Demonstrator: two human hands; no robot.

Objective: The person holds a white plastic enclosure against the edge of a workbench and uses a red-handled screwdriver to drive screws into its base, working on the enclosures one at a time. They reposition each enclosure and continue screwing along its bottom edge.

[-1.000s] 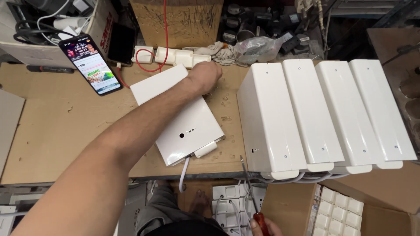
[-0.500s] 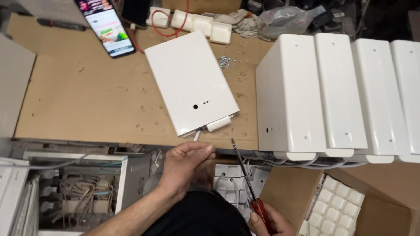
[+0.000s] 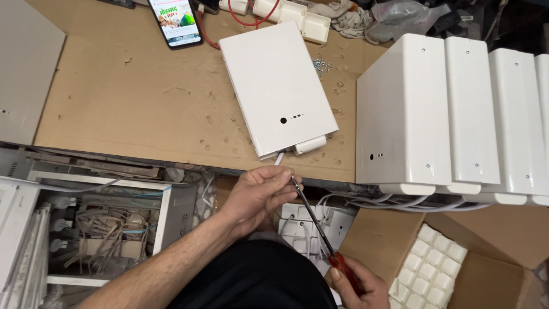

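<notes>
Pinching screwdriver (image 3: 313,220) tip, left hand (image 3: 260,194); right hand (image 3: 355,283) wrapped around handle.

The wooden workbench (image 3: 131,109) carries one flat white rectangular metal box (image 3: 277,86), four upright white metal boxes (image 3: 403,109) in a row (the last cut off), one lit smartphone (image 3: 174,22), and one red-handled screwdriver (image 3: 320,234).

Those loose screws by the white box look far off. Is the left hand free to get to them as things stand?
Probably yes. The left hand only pinches the screwdriver tip below the bench edge, and bare wood leads round the flat white box to the screws; it would have to let go first.
</notes>
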